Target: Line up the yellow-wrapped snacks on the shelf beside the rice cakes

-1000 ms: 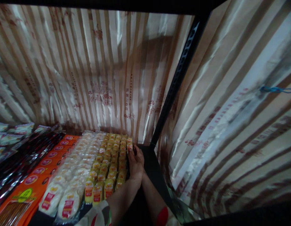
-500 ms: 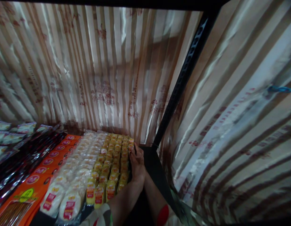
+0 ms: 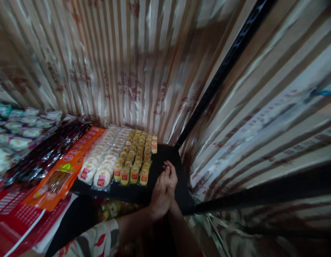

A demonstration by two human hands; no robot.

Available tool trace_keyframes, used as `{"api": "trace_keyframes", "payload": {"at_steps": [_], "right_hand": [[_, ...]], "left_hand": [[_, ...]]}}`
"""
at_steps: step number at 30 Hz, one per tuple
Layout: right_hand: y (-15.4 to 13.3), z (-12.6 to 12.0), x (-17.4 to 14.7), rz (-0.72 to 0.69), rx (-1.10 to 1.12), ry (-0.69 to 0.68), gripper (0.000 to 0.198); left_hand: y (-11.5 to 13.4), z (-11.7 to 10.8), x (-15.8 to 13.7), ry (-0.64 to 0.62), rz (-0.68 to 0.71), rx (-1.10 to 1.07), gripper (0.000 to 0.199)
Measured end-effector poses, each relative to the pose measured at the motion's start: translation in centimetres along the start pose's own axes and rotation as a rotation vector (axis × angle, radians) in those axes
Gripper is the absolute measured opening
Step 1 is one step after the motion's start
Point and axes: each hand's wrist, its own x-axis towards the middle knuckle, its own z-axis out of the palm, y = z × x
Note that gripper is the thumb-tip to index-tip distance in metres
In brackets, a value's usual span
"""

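Observation:
My left hand [image 3: 159, 196] and my right hand [image 3: 172, 178] are pressed together above the black shelf [image 3: 161, 162]. Their fingers are mostly stretched out, and no object shows between them. Just left of my hands stand rows of small yellow packaged snacks [image 3: 135, 173] with red labels. One yellow pack [image 3: 154, 144] stands at the back right end, close to the wall. Beyond the yellow rows lie two rows of round white packaged cakes [image 3: 102, 176] in clear wrap.
Orange snack packs [image 3: 66, 167], dark shiny packets [image 3: 50, 153] and white-and-green packets [image 3: 19, 142] fill the left. A red basket [image 3: 12, 210] is at lower left. A black post [image 3: 219, 78] rises at the corner before striped sheeting [image 3: 154, 71].
My hands have moved away from the back of the yellow rows, toward me and to the right, and come together. The view has shifted, showing more of the shelf front and the red basket.

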Motion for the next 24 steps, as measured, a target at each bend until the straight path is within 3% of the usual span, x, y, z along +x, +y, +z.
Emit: {"api": "trace_keyframes", "payload": {"at_steps": [3, 6, 9, 13, 17, 21, 24], "right_hand": [[-1.2, -1.8, -5.2, 0.052, -0.006, -0.022, 0.040], [-1.5, -3.1, -10.6, 0.006, -0.050, -0.106, 0.037], [-1.1, -3.5, -14.8, -0.028, -0.144, -0.256, 0.034], [-0.5, -2.6, -18.2, -0.001, -0.358, -0.663, 0.031], [0.2, -1.0, -20.9, 0.015, -0.531, -0.997, 0.034], [1.0, -0.6, -23.5, 0.017, -0.480, -1.168, 0.035], [1.5, -0.9, -24.3, -0.003, -0.438, -1.114, 0.036]], "left_hand": [[-0.7, -3.1, -6.2, -0.101, 0.106, 0.041, 0.056], [-2.1, -6.3, -11.0, -0.210, 0.171, 0.053, 0.055], [-4.6, -8.9, -13.9, -0.260, 0.029, 0.216, 0.043], [-8.1, -11.7, -15.3, -0.239, -0.259, 0.497, 0.046], [-10.6, -13.5, -15.8, -0.319, -0.336, 0.778, 0.041], [-11.8, -14.1, -16.4, -0.413, -0.313, 0.888, 0.037], [-11.8, -13.9, -16.6, -0.436, -0.310, 0.891, 0.038]]}}
